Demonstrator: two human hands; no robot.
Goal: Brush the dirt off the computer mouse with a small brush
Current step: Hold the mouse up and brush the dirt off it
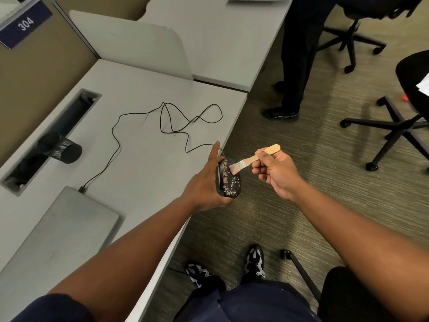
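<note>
My left hand point(205, 182) grips a black computer mouse point(229, 181) from its left side and holds it up just past the desk's right edge, over the carpet. Tan dirt speckles cover the mouse's top. Its thin black cable point(167, 119) loops back across the grey desk point(144, 159). My right hand point(276, 174) pinches the pale wooden handle of a small brush point(255, 156). The brush has a silver ferrule, and its bristles touch the upper front part of the mouse.
A closed grey laptop point(62, 235) lies at the desk's near left with the cable plugged in. A black mesh cup point(61, 147) lies by the cable slot point(46, 138). Someone's dark-trousered legs point(294, 66) stand beyond the desk. Office chair bases point(394, 131) sit on the carpet at right.
</note>
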